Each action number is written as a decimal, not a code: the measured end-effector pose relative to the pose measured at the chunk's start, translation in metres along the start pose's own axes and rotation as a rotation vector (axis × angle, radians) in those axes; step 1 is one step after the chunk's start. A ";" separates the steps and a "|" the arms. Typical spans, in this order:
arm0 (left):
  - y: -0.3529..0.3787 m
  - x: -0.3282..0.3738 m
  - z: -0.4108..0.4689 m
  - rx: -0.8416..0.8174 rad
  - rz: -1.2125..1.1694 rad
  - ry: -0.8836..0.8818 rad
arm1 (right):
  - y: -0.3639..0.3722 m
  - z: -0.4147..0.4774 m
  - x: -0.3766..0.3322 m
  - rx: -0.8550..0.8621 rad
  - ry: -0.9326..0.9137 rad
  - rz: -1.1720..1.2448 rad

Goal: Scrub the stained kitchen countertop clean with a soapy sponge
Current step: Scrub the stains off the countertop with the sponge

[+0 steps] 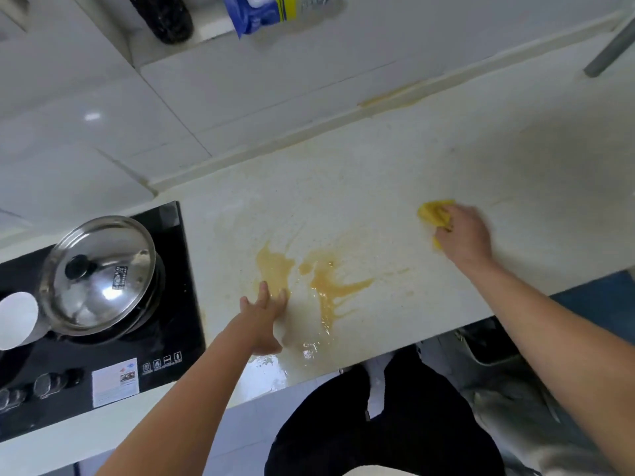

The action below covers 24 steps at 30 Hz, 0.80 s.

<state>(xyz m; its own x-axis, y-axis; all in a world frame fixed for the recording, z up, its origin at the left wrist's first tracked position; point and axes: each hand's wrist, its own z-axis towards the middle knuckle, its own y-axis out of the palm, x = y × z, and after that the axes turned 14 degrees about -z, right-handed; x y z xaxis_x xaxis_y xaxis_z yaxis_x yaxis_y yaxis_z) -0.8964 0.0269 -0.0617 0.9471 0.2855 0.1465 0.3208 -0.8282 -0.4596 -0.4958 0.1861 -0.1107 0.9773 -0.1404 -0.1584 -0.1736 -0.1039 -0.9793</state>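
Observation:
A pale countertop [395, 166] carries a brownish-yellow stain [330, 280] smeared across its middle, with wet streaks running toward the front edge. My right hand [464, 235] grips a yellow sponge [433, 214] and holds it down on the counter, to the right of the stain. My left hand [264, 314] rests flat on the counter with fingers spread, its fingertips at the left edge of the stain. A thinner streak of the same colour [391, 96] lies along the back ledge.
A black cooktop [161, 338] sits at the left with a lidded steel pot [99, 273] on it and a white cup [17, 319] beside that. A blue packet [261, 12] and a dark object [165, 15] rest on the shelf above. A grey pipe [611, 46] stands at top right.

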 end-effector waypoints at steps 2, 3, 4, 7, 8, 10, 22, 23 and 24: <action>-0.001 -0.003 0.002 -0.012 -0.011 0.008 | -0.006 0.006 0.040 0.050 0.194 0.003; -0.001 -0.003 0.002 -0.021 -0.018 0.005 | -0.006 0.008 0.058 0.061 0.292 0.009; -0.004 -0.004 0.002 -0.025 -0.019 0.003 | -0.004 0.009 0.073 0.070 0.370 0.024; -0.006 -0.001 0.003 -0.036 -0.028 -0.021 | 0.009 0.014 0.079 0.056 0.468 0.026; -0.007 0.001 0.004 -0.039 -0.034 -0.031 | 0.013 0.015 0.065 0.059 0.447 0.018; -0.007 0.004 0.004 -0.031 -0.038 -0.042 | 0.022 0.005 0.021 0.045 0.296 0.010; 0.027 0.016 -0.005 0.117 -0.107 -0.030 | 0.038 -0.119 -0.100 -0.212 -0.592 0.146; 0.034 0.016 -0.009 0.147 -0.147 -0.034 | 0.034 -0.114 -0.097 -0.211 -0.616 0.171; 0.041 0.017 -0.012 0.178 -0.178 -0.028 | 0.031 -0.111 -0.091 -0.208 -0.673 0.190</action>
<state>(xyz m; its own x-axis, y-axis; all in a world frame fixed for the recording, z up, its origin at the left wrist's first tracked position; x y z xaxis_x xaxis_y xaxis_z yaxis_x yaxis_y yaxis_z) -0.8673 -0.0079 -0.0680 0.8744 0.4348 0.2154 0.4733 -0.6665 -0.5760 -0.6030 0.0864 -0.1123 0.7792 0.4542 -0.4319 -0.3014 -0.3326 -0.8936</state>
